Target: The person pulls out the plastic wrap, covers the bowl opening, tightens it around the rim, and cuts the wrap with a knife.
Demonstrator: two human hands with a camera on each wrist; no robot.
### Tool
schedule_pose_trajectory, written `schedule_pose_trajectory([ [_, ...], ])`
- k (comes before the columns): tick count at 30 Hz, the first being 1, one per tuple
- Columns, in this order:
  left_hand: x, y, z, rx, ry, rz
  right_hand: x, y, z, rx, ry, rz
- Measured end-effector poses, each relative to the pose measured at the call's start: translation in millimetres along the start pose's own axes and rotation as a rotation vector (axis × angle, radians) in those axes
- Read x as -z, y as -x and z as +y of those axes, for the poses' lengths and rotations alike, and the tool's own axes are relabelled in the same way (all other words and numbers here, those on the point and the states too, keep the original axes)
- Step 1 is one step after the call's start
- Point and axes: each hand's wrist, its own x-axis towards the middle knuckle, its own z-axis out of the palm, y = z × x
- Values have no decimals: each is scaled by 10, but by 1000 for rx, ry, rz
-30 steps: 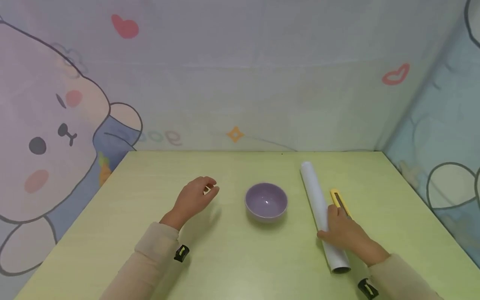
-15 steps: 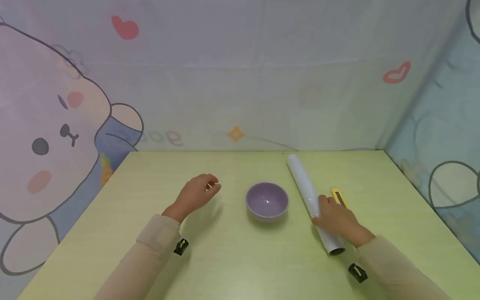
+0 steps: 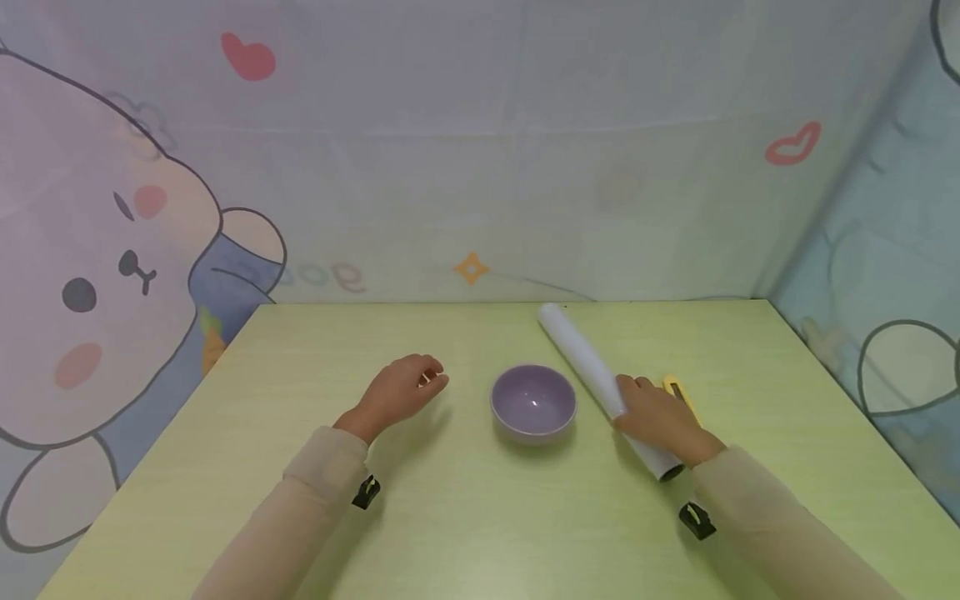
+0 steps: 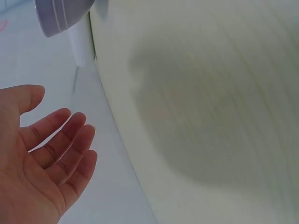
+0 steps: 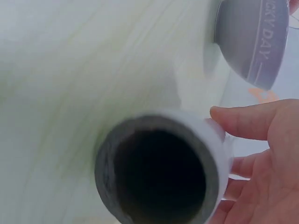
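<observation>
My right hand (image 3: pixel 656 414) grips a long white roll of cling film (image 3: pixel 581 354) near its front end. The roll slants from the table's back edge toward the front right, just right of a purple bowl (image 3: pixel 533 404). In the right wrist view the hollow core of the roll (image 5: pixel 105 172) faces the camera, with thumb and fingers on its far side. Left of the bowl, my left hand (image 3: pixel 397 390) hovers over the table with loosely bent fingers and holds nothing; the left wrist view shows its bare palm (image 4: pixel 28 186).
A yellow utility knife (image 3: pixel 677 390) lies behind the right hand, partly covered by it. The light wooden table (image 3: pixel 480 525) meets a printed cloth backdrop (image 3: pixel 637 208) at its back edge. Each sleeve carries a small black wrist device.
My right hand has moved left and away from me with the roll, and the roll's far end has swung left toward the bowl's back. The left hand has shifted slightly right.
</observation>
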Motion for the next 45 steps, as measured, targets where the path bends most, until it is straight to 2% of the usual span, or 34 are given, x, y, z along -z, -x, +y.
schedule_pose_trajectory([
  [7,-30,-50,-44,-31,-2,-35,-7,-111,-51,29,44,21],
  [12,-54,-86,-72,-42,-27,-38,-27,-221,-96,64,49,39],
  [17,-94,-136,-96,-88,-147,-43,-71,-334,-117,76,57,58],
  [22,-112,-180,-42,-172,-294,-56,-106,-431,-134,79,59,84],
  [26,-129,-235,16,-279,-371,7,-89,-476,-152,84,57,84],
  [32,-186,-328,-22,-477,-573,184,-25,-540,-171,112,69,72],
  [37,-192,-366,-54,-615,-727,296,4,-619,-154,135,88,58],
  [40,-199,-386,-102,-630,-773,338,7,-661,-144,162,71,61],
  [45,-220,-424,-215,-565,-824,341,-12,-761,-125,252,57,87],
])
